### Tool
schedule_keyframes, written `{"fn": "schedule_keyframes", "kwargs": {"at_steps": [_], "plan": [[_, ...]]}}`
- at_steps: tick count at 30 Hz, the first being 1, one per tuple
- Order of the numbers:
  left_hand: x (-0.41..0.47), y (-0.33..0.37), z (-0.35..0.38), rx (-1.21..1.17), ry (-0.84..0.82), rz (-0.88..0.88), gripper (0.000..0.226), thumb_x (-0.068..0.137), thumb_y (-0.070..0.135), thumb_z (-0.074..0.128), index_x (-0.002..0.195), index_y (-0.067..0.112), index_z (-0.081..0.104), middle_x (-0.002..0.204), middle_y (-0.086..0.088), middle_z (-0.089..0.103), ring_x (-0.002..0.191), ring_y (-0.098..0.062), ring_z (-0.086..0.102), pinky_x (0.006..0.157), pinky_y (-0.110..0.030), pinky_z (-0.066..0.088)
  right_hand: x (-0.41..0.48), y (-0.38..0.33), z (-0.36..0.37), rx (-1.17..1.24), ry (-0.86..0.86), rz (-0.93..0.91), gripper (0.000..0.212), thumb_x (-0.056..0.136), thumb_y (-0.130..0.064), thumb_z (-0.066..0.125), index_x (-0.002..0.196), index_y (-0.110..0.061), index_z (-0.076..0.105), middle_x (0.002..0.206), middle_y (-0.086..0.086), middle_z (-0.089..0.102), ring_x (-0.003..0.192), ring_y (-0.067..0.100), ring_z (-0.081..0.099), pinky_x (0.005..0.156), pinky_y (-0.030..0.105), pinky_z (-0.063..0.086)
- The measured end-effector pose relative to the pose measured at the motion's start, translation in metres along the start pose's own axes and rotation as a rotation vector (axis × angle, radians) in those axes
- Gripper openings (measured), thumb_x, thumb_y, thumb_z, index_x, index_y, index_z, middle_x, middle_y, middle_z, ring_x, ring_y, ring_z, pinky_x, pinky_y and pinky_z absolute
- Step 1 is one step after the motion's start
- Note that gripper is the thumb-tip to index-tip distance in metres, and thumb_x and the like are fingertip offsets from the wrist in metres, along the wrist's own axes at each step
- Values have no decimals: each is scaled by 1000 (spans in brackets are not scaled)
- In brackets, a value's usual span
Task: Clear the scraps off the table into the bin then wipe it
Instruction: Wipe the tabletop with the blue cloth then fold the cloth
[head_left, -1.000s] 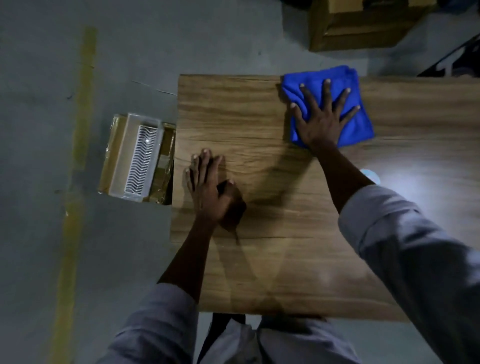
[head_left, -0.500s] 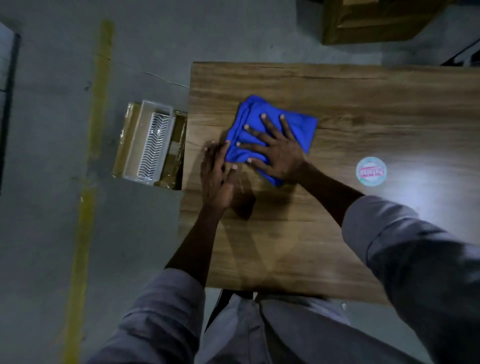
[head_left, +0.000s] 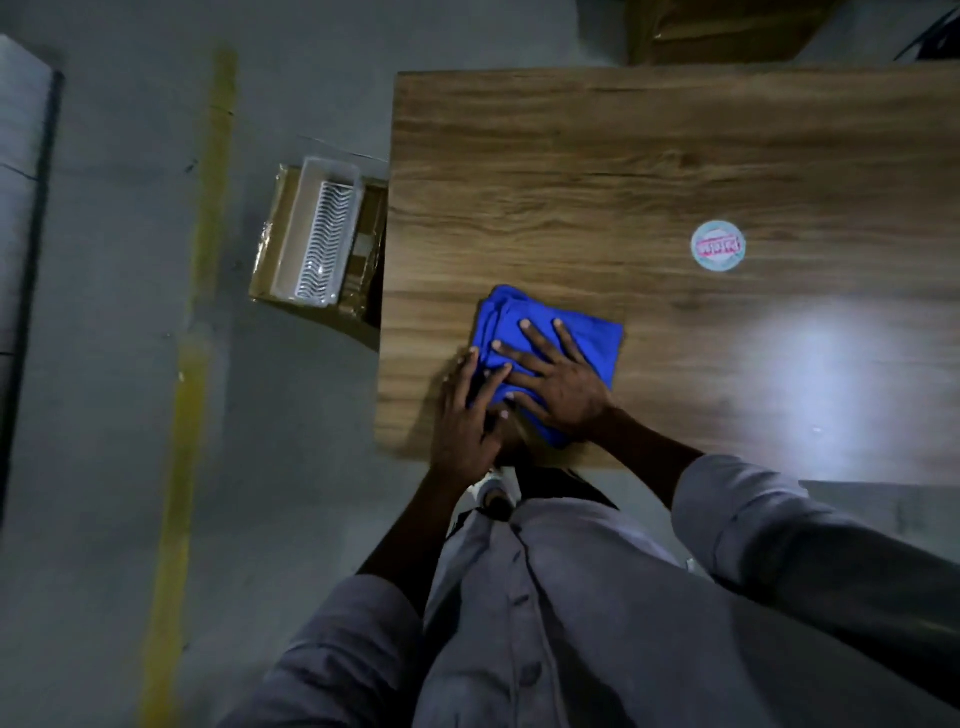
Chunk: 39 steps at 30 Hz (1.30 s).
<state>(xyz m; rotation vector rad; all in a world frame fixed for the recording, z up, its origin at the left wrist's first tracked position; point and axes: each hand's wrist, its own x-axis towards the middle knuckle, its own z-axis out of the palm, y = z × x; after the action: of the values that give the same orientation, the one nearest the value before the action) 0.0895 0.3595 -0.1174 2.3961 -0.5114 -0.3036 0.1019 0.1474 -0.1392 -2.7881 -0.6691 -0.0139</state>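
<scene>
Pressing flat at the near-left corner of the tabletop (head_left: 571, 171), both hands sit close together, just past the grey shirt front (head_left: 545, 623).

Left hand (head_left: 462, 423): flat, fingers straight and together, palm at the near edge, fingertips touching the left side of the blue cloth (head_left: 592, 338). There is a dark patch beside its thumb, possibly only shadow; too dim to tell.

Right hand (head_left: 561, 387): flat on the cloth, fingers spread, gripping nothing.

The cloth is folded and lies on the wood just in from the near edge, partly under the right palm.

Farther out, right of centre, is a round sticker (head_left: 718, 245) with red print, well apart from the cloth.

On the floor just beside the tabletop's left edge, an open cardboard box (head_left: 363, 260) holds a white slatted tray (head_left: 324, 234). A yellow floor line (head_left: 210, 208) runs left of that. A brown box (head_left: 717, 31) stands beyond the far edge.
</scene>
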Motion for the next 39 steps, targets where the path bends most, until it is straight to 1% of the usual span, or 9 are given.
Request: {"fn": "schedule_keyframes", "kwargs": {"at_steps": [11,14,19,22,26,29,32,35,39], "plan": [[-57,12,-2,-264,106,-93,44,103,37,44,136,14,63,147,-7,54,139,-19,46,117,-36,37,-77,-87,22,308,183,114,33,87,-3,55,114,-8,74,123,10,74,134,39,56,125,47,11],[-48,6,-7,-290,176,-104,44,102,36,46,129,8,67,136,-9,63,131,-20,53,113,-38,41,-91,-107,5,589,72,200,29,89,3,62,116,-1,71,119,15,75,129,21,60,126,37,16],[-8,10,-12,-405,252,-161,43,101,36,48,124,6,69,126,-8,67,119,-22,60,105,-39,47,-93,-99,-51,1281,14,712,33,103,-45,60,98,-14,72,96,-10,69,91,3,61,89,33,46],[26,21,-8,-422,228,-159,38,101,36,50,121,10,71,123,-7,69,117,-24,62,103,-38,47,-77,-64,-92,1615,297,941,17,109,-18,52,109,-15,68,98,-6,76,86,9,68,85,31,55],[73,40,-1,-459,175,-177,29,100,25,51,115,14,74,113,-3,73,106,-16,66,94,-32,50,-56,13,-134,1034,545,913,45,100,-47,59,118,-7,70,105,10,71,95,20,65,83,38,50],[109,55,0,-432,178,-143,32,99,22,49,112,10,75,111,-4,74,104,-10,65,93,-26,49,-48,72,-138,443,563,815,37,103,-23,56,136,-11,64,128,13,68,113,28,64,91,38,50],[145,67,2,-370,219,-93,32,95,24,51,108,9,77,108,-5,74,103,-15,65,94,-25,49,-34,103,-120,244,370,850,50,104,-44,52,150,-25,54,144,14,57,132,39,52,109,51,44],[184,64,15,-168,267,-38,35,89,29,56,111,9,75,116,-10,73,117,-30,63,106,-40,45,-21,120,-81,159,-41,960,70,96,-76,42,160,-52,24,174,3,12,158,43,4,120,70,6],[227,60,27,-12,199,-104,60,82,43,54,133,16,66,149,-10,55,146,-34,38,118,-44,22,9,161,-56,40,-55,1032,79,91,-84,31,161,-52,13,175,9,-3,155,52,-9,112,81,-3]]}}
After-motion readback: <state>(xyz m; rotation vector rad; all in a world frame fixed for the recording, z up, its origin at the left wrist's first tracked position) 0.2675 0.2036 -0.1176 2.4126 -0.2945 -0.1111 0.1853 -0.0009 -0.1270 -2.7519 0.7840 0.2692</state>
